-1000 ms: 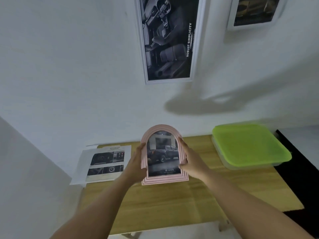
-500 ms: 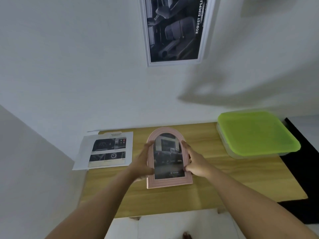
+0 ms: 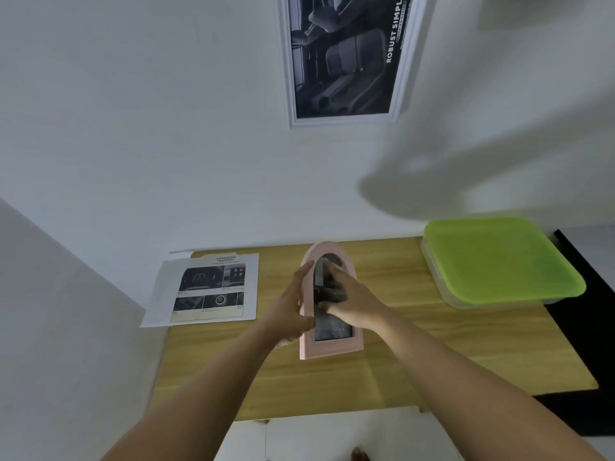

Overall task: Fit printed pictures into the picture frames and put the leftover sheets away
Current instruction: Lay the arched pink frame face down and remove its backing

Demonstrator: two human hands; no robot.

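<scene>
pink arched frame (image 3: pixel 327 347) sits mid-surface, foot edge toward the person, arch toward the wall. it lies low and leaning back; cannot tell whether it rests flat. a dark print shows in its opening.

left hands-side: left hand (image 3: pixel 293 307) grips the frame's left edge. right hand (image 3: pixel 352 299) lies across the middle of the frame, fingers curled onto the dark centre. motion blur hides which part they hold.

judgement: this frame looks filled, so the step in hand is setting it down or turning it over to check the back. next move calls for a steady two-sided hold so the print does not slip in the opening, then letting go gently.

outward: one printed sheet (image 3: pixel 209 289) lies left of the frame, well apart, overhanging the wooden surface (image 3: pixel 399 361) at its left edge. it looks like a leftover, not yet put away. a green-lidded box (image 3: pixel 499 257) sits at the right rear, a likely place for it. a framed poster (image 3: pixel 346 54) hangs on the wall above.
</scene>
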